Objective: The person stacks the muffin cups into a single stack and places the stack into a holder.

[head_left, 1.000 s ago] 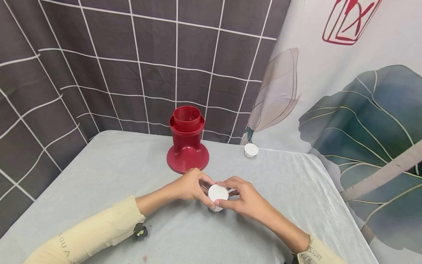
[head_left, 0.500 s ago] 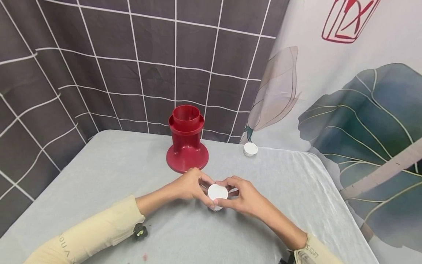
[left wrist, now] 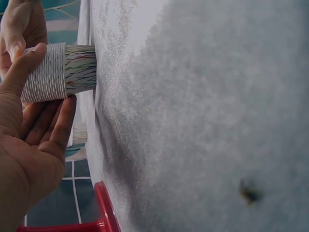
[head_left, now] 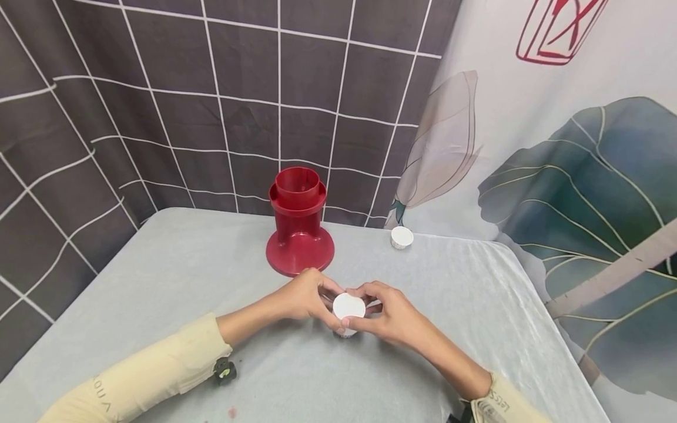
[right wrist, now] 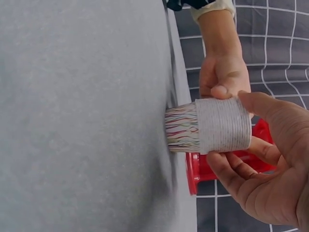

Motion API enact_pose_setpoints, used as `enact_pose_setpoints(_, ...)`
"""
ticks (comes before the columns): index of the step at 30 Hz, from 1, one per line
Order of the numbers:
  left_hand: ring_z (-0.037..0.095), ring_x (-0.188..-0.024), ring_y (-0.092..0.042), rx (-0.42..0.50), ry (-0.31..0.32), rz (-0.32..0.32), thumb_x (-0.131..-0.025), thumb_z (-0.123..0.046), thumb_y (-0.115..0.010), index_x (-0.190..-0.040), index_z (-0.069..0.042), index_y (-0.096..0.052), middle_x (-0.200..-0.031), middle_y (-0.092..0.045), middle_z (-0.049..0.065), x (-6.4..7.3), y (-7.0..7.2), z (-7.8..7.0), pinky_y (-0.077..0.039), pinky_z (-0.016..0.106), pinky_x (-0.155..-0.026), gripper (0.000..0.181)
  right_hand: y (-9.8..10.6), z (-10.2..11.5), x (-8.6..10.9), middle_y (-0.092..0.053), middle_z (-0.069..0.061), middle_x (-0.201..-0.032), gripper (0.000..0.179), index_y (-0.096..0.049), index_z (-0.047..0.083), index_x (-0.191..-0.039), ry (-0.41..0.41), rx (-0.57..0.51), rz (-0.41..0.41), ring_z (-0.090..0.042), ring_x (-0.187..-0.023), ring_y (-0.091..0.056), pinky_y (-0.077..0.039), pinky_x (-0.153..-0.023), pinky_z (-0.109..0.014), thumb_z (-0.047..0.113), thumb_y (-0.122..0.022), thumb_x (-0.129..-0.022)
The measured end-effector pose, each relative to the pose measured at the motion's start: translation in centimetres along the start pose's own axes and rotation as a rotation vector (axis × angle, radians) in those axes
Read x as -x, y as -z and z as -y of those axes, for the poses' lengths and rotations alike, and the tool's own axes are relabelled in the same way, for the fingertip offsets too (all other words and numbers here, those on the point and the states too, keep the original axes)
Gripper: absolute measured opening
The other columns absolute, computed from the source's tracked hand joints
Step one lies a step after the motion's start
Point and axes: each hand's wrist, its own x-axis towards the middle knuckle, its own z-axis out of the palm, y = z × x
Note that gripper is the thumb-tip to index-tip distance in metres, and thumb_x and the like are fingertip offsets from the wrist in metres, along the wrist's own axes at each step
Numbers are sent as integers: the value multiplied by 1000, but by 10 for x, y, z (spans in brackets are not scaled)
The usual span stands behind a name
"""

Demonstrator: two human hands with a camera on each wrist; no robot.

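Note:
A stack of nested white paper baking cups (head_left: 349, 307) stands upright on the cloth-covered table, between both hands. Many ribbed rims (right wrist: 224, 125) sit close together in the right wrist view; below them shows the lowest cup's side with coloured wavy lines (left wrist: 80, 68). My left hand (head_left: 307, 296) grips the stack from the left, thumb at the near side and fingers behind. From the right, my right hand (head_left: 391, 313) holds it the same way, its thumb beside the left thumb at the top rim. Some fingers are hidden behind the stack.
Behind the left hand stands a red plastic holder (head_left: 299, 252) with a round base and an open cylinder on top. Another small white paper cup (head_left: 402, 237) is at the table's back edge. A dark tiled-pattern curtain (head_left: 243, 70) hangs behind the table.
The hands keep their hold on the stack of paper cups throughout. Only the head view has shifted slightly.

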Motion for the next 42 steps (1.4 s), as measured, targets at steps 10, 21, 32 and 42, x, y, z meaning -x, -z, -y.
enact_pose_setpoints(10,15,-98,-84,56,7,-9,-79,-13,-103,-121,-10,-86,-109,-85,0,4,-3,-4,-69,28,-92,46,5,0,-1,-79,-2,-119,49,-77,13,-136,-9,5,30,-7,-104,-72,-66,-96,-27,27,-95,-92)
enact_pose_setpoints(21,14,-109,-81,70,-26,8,-80,-13,-104,-128,-11,-84,-118,-84,2,4,-5,3,-67,34,-105,52,19,-6,-7,-80,-10,-119,63,-72,2,-143,-58,-33,40,-14,-109,-76,-66,-97,-28,28,-95,-91)
enact_pose_setpoints(32,19,-114,-83,168,-30,-5,-84,-7,-99,-141,-8,-79,-134,-82,7,5,-4,-1,-67,31,-103,60,43,-19,-20,-81,-17,-123,54,-74,2,-140,-126,-5,-63,-18,-111,-77,-65,-97,-27,30,-89,-97)
enact_pose_setpoints(42,24,-106,-87,162,16,4,-84,-6,-99,-133,-10,-84,-129,-85,8,2,-2,-6,-69,32,-98,51,54,-34,-31,-83,-15,-121,56,-74,0,-140,-177,56,-147,-22,-111,-79,-64,-96,-27,33,-89,-97)
